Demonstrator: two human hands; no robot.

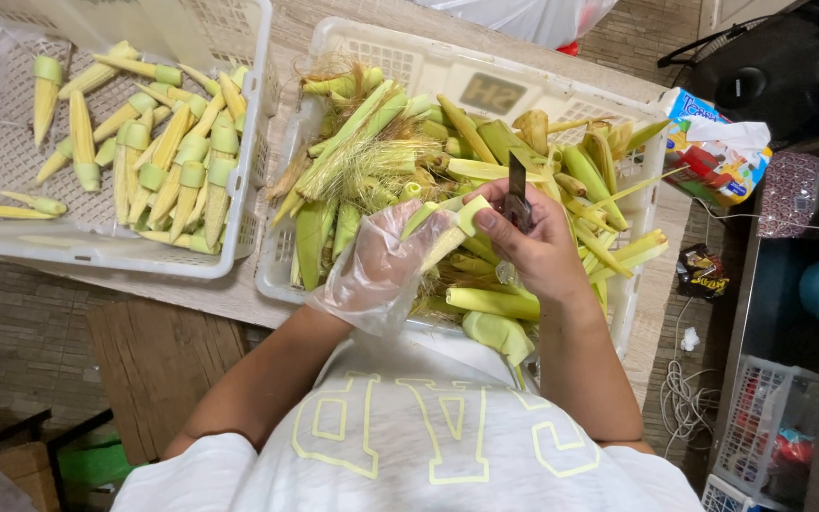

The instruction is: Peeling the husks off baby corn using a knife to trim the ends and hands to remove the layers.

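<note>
Holding a baby corn ear (447,228) over the right crate (561,81), the left hand (386,261), in a clear plastic glove, is closed around its husk, while the bare right hand (533,242) grips a small knife (517,190), blade up and pointing far. The ear's long axis runs diagonally, its cut end toward the far right and its other end hidden in the glove. Judging by the piles, the work looks roughly midway: the left crate (239,256) already holds many peeled cobs (177,156), while a large heap of unhusked ears (381,152) remains in the right crate.
</note>
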